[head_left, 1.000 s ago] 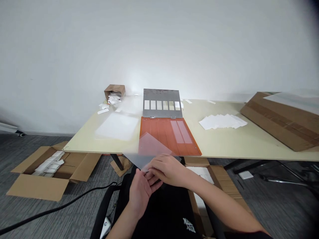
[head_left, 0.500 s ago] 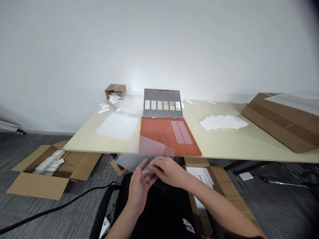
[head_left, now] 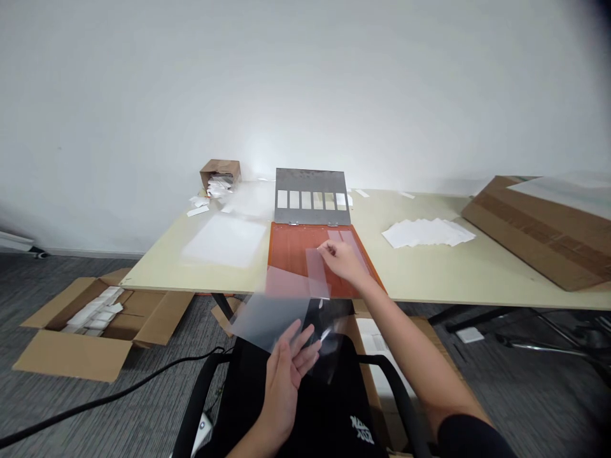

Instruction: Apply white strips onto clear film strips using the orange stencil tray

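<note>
**Fingers (head_left: 329, 249) pinch a strip over the tray**

Fingers of the right hand (head_left: 344, 262) are closed on the top end of a clear strip (head_left: 317, 272). The strip hangs just above the orange tray (head_left: 291, 245) at 12 o'clock on the counter (head_left: 429, 273). That arm is stretched well forward, wrist low, knuckles up.

The left hand (head_left: 286, 372) sits close to the body at 6 o'clock, palm turned up, fingers loosely fanned. It has the near edge of a large clear sheet (head_left: 270, 312), which tilts up and away towards the tray.

As for progress, I'd say it is early. Pale strips (head_left: 351, 236) already lie in the tray's right side, the one in hand is not yet down, and the left channels look bare. A grey plate (head_left: 310, 181) with six windows stands open behind the tray. White papers (head_left: 427, 233) lie at 2 o'clock.
</note>
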`<act>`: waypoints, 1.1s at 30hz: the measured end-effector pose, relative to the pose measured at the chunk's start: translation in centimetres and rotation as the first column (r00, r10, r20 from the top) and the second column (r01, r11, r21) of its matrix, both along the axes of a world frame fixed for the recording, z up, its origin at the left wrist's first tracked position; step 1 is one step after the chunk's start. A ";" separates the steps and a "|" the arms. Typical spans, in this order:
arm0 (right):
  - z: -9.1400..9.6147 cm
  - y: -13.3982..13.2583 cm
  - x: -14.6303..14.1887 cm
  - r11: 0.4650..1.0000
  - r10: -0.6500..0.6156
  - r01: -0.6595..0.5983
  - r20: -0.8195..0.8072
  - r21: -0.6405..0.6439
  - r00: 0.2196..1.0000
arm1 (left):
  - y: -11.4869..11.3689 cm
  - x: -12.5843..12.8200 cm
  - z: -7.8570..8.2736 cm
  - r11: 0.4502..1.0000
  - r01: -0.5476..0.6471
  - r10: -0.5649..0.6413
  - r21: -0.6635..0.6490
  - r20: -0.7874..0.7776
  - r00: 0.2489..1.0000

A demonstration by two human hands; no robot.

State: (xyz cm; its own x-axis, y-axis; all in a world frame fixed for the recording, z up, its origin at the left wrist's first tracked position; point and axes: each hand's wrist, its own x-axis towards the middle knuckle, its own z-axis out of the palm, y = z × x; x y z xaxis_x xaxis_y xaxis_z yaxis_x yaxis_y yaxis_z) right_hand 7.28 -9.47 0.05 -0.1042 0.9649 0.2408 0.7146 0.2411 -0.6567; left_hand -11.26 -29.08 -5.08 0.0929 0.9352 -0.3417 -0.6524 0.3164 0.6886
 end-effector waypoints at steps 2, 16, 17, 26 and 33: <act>-0.3 2.3 1.1 0.998 -0.061 0.062 0.064 -0.022 0.996 | -0.3 0.3 -0.2 1.000 0.018 -0.018 -0.015 0.014 1.000; -1.6 10.0 2.8 0.935 -0.295 0.344 0.346 -0.089 0.891 | -0.5 0.0 0.0 0.996 0.031 -0.031 -0.085 0.011 0.999; -1.7 10.0 2.8 0.935 -0.300 0.347 0.354 -0.075 0.886 | -0.5 -0.1 0.0 0.996 0.030 -0.028 -0.086 0.014 0.999; -2.3 8.4 3.6 0.990 -0.089 0.129 0.446 -0.060 0.891 | 0.0 -0.5 0.7 0.995 0.004 -0.001 -0.097 0.027 1.000; -2.2 7.9 3.6 0.996 -0.039 0.071 0.494 -0.045 0.869 | 0.0 -0.6 0.8 0.999 0.033 -0.033 -0.003 -0.093 0.995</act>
State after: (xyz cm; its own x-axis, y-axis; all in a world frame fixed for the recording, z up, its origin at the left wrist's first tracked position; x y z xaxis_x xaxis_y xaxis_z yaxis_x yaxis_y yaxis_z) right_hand 10.91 -1.56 -2.14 -0.1403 0.9835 0.1143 0.9597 0.1635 -0.2286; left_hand -11.85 -29.07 -4.26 0.0917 0.9317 -0.3513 -0.5744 0.3377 0.7456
